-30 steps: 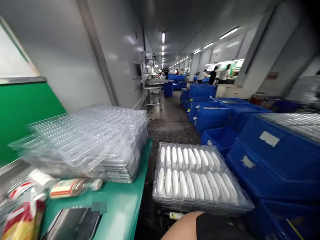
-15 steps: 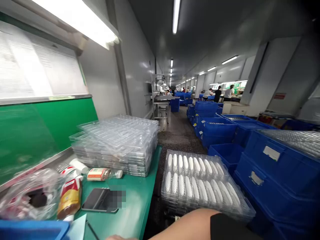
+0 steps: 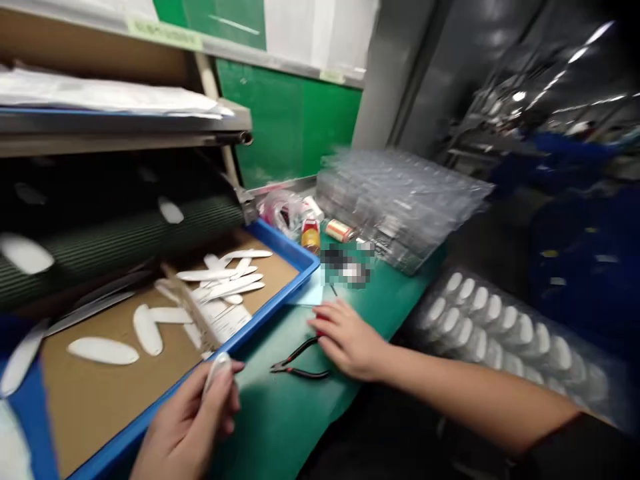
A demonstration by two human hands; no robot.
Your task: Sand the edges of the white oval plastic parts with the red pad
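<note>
My left hand (image 3: 187,423) is shut on a white oval piece (image 3: 217,370), pinching it with the fingertips just over the rim of a blue tray (image 3: 287,243). The tray's brown card lining (image 3: 100,393) carries loose white ovals (image 3: 103,351) and thin white slivers (image 3: 220,275). My right hand (image 3: 347,337) rests on the green bench (image 3: 280,427), fingers apart, with black-and-red handled pliers (image 3: 300,363) just beside it. A small red speck shows at its fingertips, too blurred to name.
A stack of clear plastic trays (image 3: 400,207) stands at the bench's far end, with bottles and a plastic bag (image 3: 285,212) beside it. A clear tray of white ovals (image 3: 495,327) lies at right. A dark ribbed roller (image 3: 115,230) runs beneath a paper-covered shelf (image 3: 110,127).
The view has swung left and down from the aisle to the bench. The blue tray, pliers and both hands now show, with my left hand holding a white oval piece.
</note>
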